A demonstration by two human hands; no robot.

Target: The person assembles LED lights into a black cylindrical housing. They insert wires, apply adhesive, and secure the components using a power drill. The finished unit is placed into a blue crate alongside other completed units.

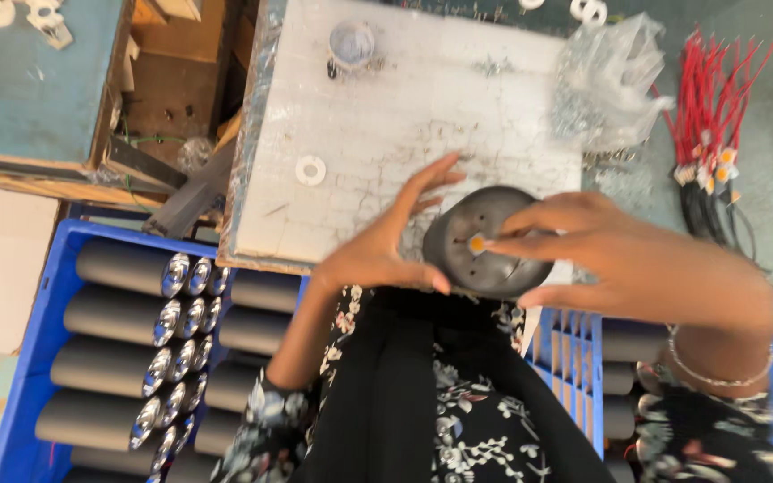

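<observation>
A dark round metal cap [485, 240] stands at the near edge of a white work board [386, 134]. My left hand [386, 241] cups its left side, thumb under the rim and fingers spread above it. My right hand [619, 259] grips the cap from the right. Its index finger presses on a small orange part [477, 241] at the cap's centre.
A blue crate [24, 358] of dark cylinders with shiny ends sits at the lower left, another crate [574, 358] at the lower right. On the board lie a white washer [310, 170] and a small clear cup [352, 43]. A plastic bag [610, 80] and red-wired parts [713, 116] lie right.
</observation>
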